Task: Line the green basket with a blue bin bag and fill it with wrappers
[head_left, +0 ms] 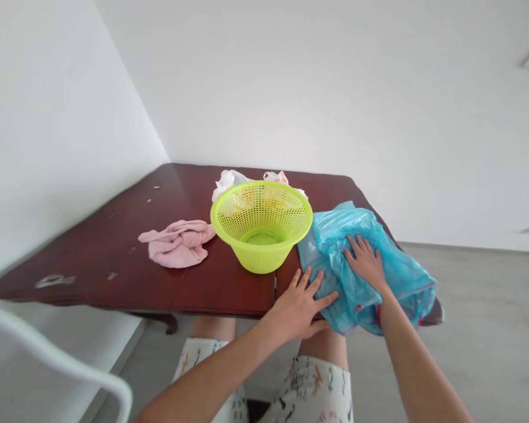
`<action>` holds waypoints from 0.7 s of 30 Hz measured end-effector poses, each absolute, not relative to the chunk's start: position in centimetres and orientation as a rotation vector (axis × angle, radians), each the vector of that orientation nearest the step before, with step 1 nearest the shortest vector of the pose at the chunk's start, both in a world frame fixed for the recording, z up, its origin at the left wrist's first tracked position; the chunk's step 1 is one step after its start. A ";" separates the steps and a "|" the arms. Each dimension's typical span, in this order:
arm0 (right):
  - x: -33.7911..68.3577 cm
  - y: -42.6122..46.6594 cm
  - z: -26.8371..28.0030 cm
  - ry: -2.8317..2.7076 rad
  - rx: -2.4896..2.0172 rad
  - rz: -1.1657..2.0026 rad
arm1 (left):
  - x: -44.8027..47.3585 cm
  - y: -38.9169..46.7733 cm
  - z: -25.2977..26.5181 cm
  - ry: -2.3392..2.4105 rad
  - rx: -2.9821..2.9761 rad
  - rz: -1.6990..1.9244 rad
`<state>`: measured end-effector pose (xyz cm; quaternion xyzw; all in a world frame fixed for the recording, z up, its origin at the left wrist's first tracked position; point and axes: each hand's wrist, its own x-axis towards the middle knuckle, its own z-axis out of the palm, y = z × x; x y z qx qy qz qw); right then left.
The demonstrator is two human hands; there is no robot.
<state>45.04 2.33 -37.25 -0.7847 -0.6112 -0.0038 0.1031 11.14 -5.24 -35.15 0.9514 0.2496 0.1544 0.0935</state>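
A crumpled blue plastic bag point(379, 229) lies at the right end of the table, part of it hanging over the front edge. My right hand point(367, 263) rests on top of it, fingers spread and flat. At the bag's left side my left hand point(300, 304) is spread over the table's front edge, its thumb against the blue plastic. Just beyond my left hand stands a yellow-green perforated plastic basket point(264, 258), with nothing visible inside it. A folded pink cloth point(178, 244) is bunched up to the left of the basket.
White plastic bags point(229, 179) with some orange print sit behind the basket, partly hidden by it. The dark red wooden table point(114, 235) meets white walls at the left and back. A white curved rail point(62, 358) shows at lower left.
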 end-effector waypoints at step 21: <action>43.8 2.3 -36.3 -1.776 -2.392 0.010 | 11.2 -5.4 -34.9 0.837 2.816 0.426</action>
